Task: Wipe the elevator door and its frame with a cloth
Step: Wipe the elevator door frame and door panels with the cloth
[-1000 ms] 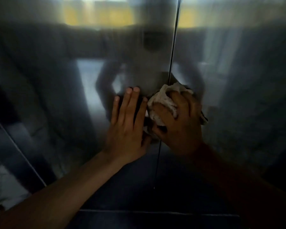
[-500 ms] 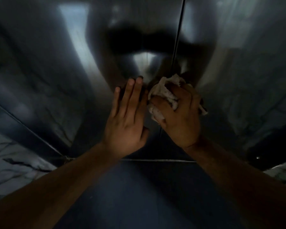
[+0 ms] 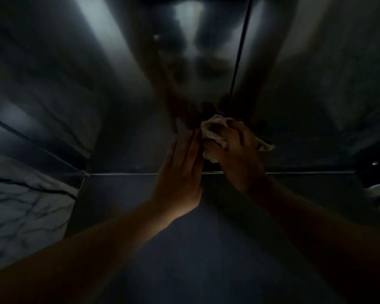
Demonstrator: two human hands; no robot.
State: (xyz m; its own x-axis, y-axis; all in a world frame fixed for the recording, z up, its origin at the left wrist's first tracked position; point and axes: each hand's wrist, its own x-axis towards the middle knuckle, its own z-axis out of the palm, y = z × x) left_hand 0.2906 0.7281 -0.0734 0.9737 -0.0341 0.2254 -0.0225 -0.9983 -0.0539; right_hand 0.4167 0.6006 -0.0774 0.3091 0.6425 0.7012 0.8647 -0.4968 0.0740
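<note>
Low on the elevator door [image 3: 127, 119], near the sill line [image 3: 140, 173]: both hands now much further down the panels than a second ago, when working at about mid-height. Suggests the centre strip mostly wiped, bottom edge and frame probably left. Right hand [image 3: 241, 154] clenched on the crumpled pale cloth [image 3: 213, 132], pressing it to the metal just beside the dark centre seam [image 3: 239, 51]. Cloth bunched under fingers and thumb, one corner poking out past the far side of the hand. Left hand [image 3: 180, 172] flat and spread, holding nothing, braced on the left panel, fingertips touching the cloth's edge.
</note>
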